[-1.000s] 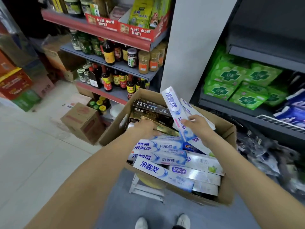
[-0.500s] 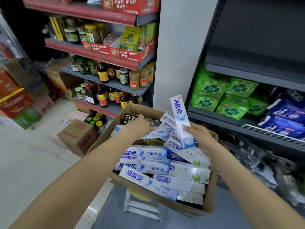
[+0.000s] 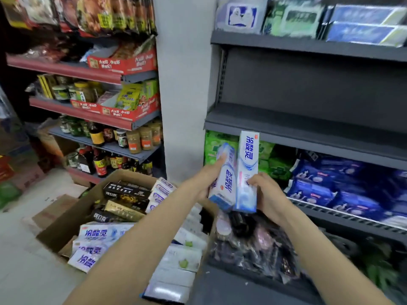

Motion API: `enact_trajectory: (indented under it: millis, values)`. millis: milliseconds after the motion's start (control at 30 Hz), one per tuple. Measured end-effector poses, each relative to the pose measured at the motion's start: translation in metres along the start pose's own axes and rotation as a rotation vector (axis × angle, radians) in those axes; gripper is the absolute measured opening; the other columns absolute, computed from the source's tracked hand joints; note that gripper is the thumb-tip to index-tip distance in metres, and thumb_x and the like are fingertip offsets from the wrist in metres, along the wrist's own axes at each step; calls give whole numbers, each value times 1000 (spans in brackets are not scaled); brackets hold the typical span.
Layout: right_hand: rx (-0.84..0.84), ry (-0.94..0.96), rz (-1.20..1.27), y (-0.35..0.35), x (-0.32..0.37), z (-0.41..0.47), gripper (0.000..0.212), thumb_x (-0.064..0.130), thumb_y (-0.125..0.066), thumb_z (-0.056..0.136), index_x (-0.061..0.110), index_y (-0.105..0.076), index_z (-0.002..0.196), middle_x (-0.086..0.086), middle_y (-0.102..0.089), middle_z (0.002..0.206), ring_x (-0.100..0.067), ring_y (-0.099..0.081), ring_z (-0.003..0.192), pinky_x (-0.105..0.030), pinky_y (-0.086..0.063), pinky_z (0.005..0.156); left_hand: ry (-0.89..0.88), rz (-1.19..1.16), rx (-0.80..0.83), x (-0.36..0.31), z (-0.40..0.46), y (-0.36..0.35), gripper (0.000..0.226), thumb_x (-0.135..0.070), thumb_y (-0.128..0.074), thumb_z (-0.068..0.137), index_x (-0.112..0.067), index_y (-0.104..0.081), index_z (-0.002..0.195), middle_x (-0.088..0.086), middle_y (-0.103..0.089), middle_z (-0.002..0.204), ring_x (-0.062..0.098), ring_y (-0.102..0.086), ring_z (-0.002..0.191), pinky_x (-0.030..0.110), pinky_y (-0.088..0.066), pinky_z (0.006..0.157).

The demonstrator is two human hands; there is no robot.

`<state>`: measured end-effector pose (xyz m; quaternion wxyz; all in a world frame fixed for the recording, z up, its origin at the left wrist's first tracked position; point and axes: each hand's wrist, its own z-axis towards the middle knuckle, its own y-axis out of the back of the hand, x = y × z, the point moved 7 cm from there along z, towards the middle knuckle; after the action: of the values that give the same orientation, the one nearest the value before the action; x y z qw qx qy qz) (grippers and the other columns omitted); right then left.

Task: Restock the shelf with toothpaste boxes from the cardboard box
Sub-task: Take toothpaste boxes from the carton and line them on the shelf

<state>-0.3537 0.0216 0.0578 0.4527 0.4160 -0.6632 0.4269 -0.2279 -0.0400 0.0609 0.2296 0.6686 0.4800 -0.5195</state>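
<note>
Lifting two white-and-blue toothpaste boxes [image 3: 239, 172] clear of brown cardboard box [image 3: 72, 219], left hand [image 3: 209, 179] and right hand [image 3: 266, 194] each clamped on one, toward bare grey shelf [image 3: 308, 119] at twelve o'clock.

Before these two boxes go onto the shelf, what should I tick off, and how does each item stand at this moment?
1. Left hand grips the left box: ok.
2. Right hand grips the right box: ok.
3. Both boxes upright, side by side: ok.
4. Empty grey shelf above the boxes has room: ok.
5. Boxes clear of the carton: ok.
6. Shelf is meant for toothpaste: cannot tell.
</note>
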Motion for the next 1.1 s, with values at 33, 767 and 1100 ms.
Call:
enact_trajectory:
  millis: [33,767,1100]
  values:
    - [-11,16,7,19,9,-2,15,10,-56,84,6,-52,98,-6,-68,88,-22,-65,76,-32,-54,67,-11,-4,41,-1,4,-26,32,-43,-50,94,-14,-63,95,6,-73,82,17,-70,69,31,-57,68]
    - [-522,317,-6,449,153,29,51,7,-77,74,5,-45,114,-2,-69,100,-11,-71,73,-22,-55,54,-196,185,368,-41,199,-472,33,-29,-63,89,-7,-58,111,12,-71,103,27,-68,91,43,-56,83]
    - [-639,380,-32,635,210,30,18,30,-52,95,13,-48,94,-12,-69,86,-20,-70,69,-41,-59,67,-615,640,112,-85,253,-599,42,-35,-72,79,-27,-60,118,-4,-66,104,17,-63,94,35,-52,85]
